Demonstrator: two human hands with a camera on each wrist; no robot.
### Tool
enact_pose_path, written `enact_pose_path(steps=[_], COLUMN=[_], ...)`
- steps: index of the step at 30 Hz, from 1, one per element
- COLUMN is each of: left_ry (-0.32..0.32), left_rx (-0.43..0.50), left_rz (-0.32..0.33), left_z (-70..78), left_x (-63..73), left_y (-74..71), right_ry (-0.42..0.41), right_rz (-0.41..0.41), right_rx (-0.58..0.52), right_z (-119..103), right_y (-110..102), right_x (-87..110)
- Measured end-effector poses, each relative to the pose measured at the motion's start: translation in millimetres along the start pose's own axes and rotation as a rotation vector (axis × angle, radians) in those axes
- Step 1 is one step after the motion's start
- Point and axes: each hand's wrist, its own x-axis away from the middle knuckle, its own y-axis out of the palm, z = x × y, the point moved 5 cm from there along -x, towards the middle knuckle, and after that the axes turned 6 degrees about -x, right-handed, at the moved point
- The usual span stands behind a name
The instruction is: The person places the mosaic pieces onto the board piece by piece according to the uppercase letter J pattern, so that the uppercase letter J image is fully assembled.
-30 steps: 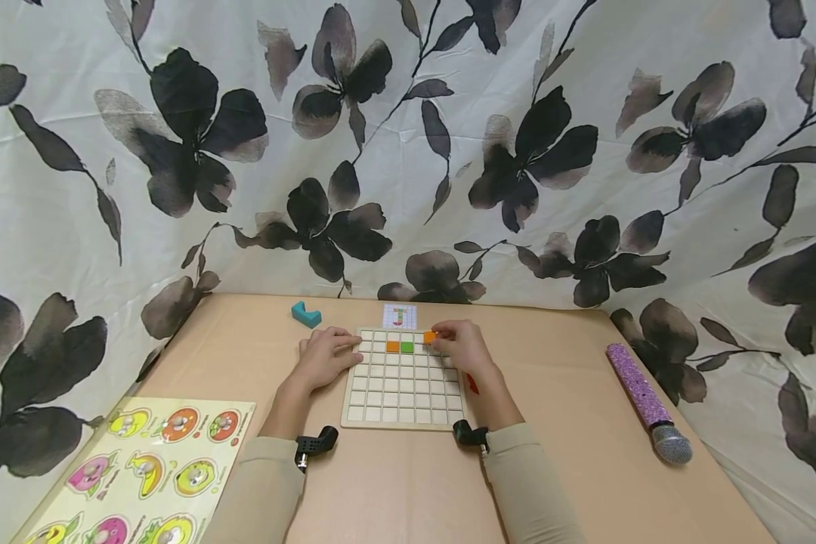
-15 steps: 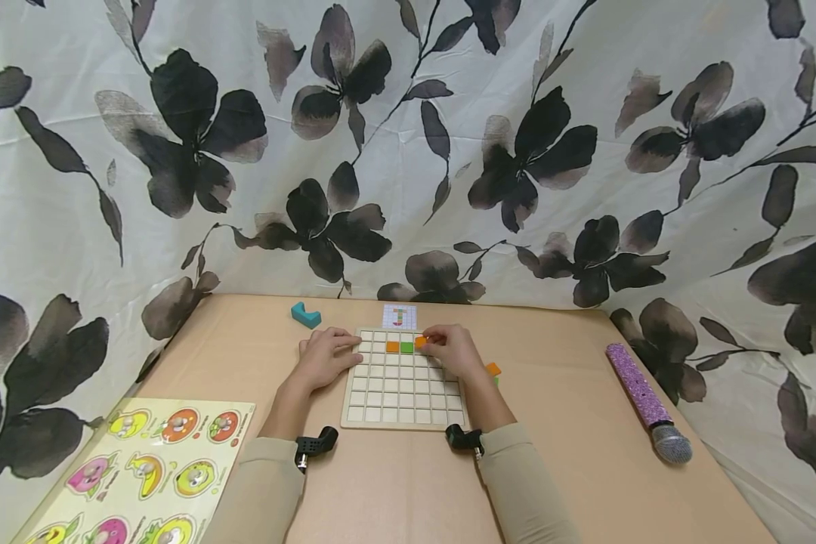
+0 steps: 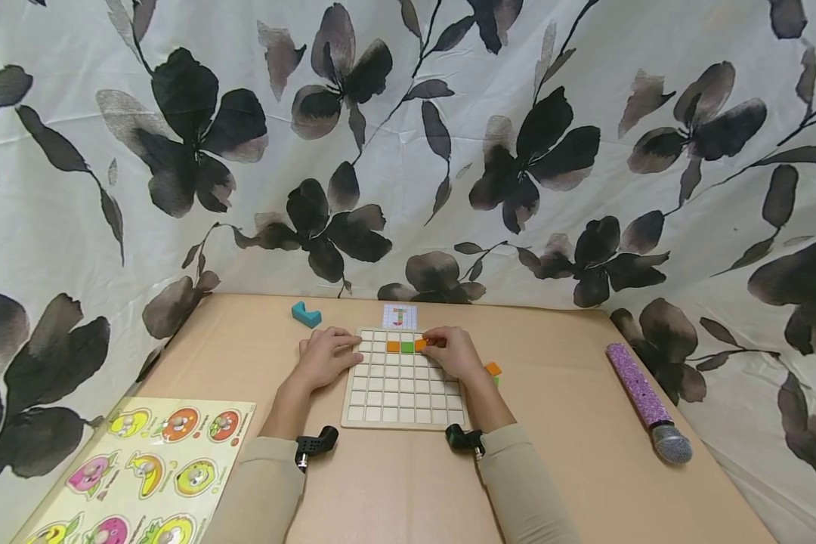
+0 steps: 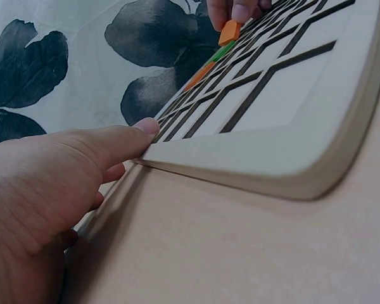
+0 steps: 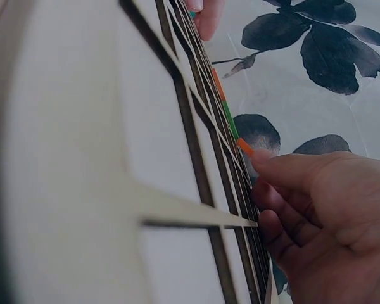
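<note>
A pale gridded board (image 3: 404, 393) lies on the table, with raised lines dividing it into squares. An orange tile (image 3: 393, 347) and a green tile (image 3: 406, 347) sit side by side in its second row from the far edge. My right hand (image 3: 454, 351) pinches another orange tile (image 3: 420, 344) between thumb and fingers, just right of the green one. In the left wrist view this orange tile (image 4: 229, 32) is tilted over the board. My left hand (image 3: 325, 357) rests at the board's left edge, its thumb (image 4: 147, 126) lying on the rim.
Beyond the board lies a small card (image 3: 399, 316) with a coloured pattern. A teal block (image 3: 306, 314) is at the back left, a fruit picture board (image 3: 170, 423) at the front left. Orange and green pieces (image 3: 493, 369) show beside my right wrist. A glittery microphone (image 3: 642, 393) lies far right.
My right hand has carried the orange tile left, up beside the green one, and tipped it lower. Pieces right of the board came into sight. The left hand stays put.
</note>
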Motion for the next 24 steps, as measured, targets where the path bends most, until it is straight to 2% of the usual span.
enact_pose_path(steps=[24], left_ry=[-0.001], left_rx=[-0.010], left_rz=[0.001], left_z=[0.9], left_x=[1.9], left_y=[-1.0], right_ry=[0.011], right_rz=[-0.019], right_rx=[0.062], right_z=[0.4], right_y=[2.9], right_x=[2.2])
